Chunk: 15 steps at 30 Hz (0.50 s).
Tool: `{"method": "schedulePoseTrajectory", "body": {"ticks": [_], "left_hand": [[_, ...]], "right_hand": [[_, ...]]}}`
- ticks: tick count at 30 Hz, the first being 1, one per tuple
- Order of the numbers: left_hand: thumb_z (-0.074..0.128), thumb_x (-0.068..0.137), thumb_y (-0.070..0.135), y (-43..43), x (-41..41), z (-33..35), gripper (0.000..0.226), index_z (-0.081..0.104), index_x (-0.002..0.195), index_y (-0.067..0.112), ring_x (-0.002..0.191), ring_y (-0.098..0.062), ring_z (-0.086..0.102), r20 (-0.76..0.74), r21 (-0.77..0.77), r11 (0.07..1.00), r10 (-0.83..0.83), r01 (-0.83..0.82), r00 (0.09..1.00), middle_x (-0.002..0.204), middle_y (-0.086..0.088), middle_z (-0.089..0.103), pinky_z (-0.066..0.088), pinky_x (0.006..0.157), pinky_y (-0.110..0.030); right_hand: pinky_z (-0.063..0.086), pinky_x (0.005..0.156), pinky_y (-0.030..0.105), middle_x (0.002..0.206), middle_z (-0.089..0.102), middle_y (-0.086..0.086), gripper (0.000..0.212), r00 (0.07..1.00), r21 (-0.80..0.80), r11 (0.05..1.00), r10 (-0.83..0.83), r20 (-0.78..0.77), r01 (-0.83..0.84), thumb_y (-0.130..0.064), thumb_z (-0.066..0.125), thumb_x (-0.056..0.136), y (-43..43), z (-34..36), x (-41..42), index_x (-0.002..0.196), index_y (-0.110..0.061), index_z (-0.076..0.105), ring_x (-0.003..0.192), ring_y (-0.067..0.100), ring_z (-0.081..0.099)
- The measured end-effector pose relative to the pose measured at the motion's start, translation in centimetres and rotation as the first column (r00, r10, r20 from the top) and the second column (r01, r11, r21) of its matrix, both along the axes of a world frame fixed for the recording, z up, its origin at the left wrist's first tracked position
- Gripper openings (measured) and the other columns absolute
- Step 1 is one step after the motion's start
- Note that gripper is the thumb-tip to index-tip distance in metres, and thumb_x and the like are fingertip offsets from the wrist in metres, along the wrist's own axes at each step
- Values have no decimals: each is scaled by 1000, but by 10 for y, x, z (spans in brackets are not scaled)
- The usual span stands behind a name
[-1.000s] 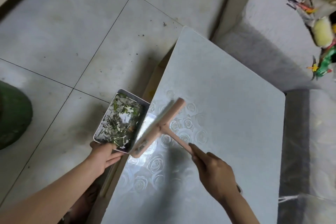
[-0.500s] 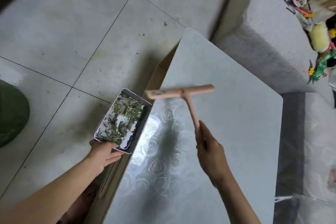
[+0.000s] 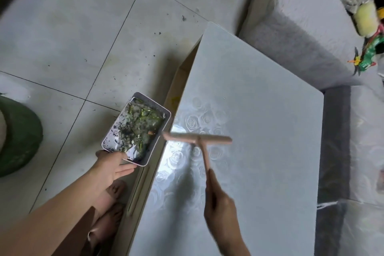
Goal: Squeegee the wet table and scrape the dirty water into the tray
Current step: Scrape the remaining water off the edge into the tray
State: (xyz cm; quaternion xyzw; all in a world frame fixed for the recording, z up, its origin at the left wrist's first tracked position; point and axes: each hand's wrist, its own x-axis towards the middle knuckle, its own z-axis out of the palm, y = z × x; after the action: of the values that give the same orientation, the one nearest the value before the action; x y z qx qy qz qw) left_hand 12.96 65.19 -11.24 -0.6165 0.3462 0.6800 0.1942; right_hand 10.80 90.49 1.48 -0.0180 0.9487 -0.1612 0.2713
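Pale grey floor tiles [image 3: 72, 27], speckled with dark crumbs, fill the left of the view, and a glossy light grey counter [image 3: 259, 110] runs diagonally across the right, with a rose pattern on its surface and a bright wet sheen along its left edge. The tray [image 3: 152, 103] is a small rectangle with rounded corners and a pale lilac-white rim. It is held out over the floor just beside that left edge, and in it lies murky water thick with green stalk scraps, dark grit and one small orange fleck. The left hand [image 3: 112, 164] holds the tray by its near short end, thumb over the rim and fingers stretched underneath. The squeegee [image 3: 197, 138] is pale pink and T-shaped, its crossbar blurred. The crossbar lies across the wet patch, its left tip reaching the counter's edge close to the tray's long side; whether the blade touches the surface cannot be told. Its thin handle slants down toward the viewer into the right hand [image 3: 220, 210], whose fingers are curled round the handle's end. Bare feet [image 3: 112, 191] stand on the floor below the left forearm. A dark green rounded object [image 3: 18, 137] sits at the far left, and grey upholstery [image 3: 291, 33] with colourful toys [image 3: 369, 56] borders the counter's far side.
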Motion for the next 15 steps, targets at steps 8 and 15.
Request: {"method": "schedulePoseTrajectory", "body": {"ticks": [8,15], "left_hand": [[42,90,-11,-13,13,37,46,34,135,-4,59,-36,66,6,10,1000,27,-27,1000,127,-26,53,53,73,-45],[42,89,-11,-27,30,77,19,49,105,-3,46,-31,66,-30,-40,997,-71,69,997,108,-26,59,54,39,-35]], "right_hand": [[47,74,31,102,72,7,46,997,10,998,-62,-50,62,-28,45,98,2,47,16,141,-44,38,93,28,65],[55,63,37,71,60,5,44,955,-65,955,-282,94,289,-24,31,102,-12,34,-25,142,-40,37,58,21,54]]}}
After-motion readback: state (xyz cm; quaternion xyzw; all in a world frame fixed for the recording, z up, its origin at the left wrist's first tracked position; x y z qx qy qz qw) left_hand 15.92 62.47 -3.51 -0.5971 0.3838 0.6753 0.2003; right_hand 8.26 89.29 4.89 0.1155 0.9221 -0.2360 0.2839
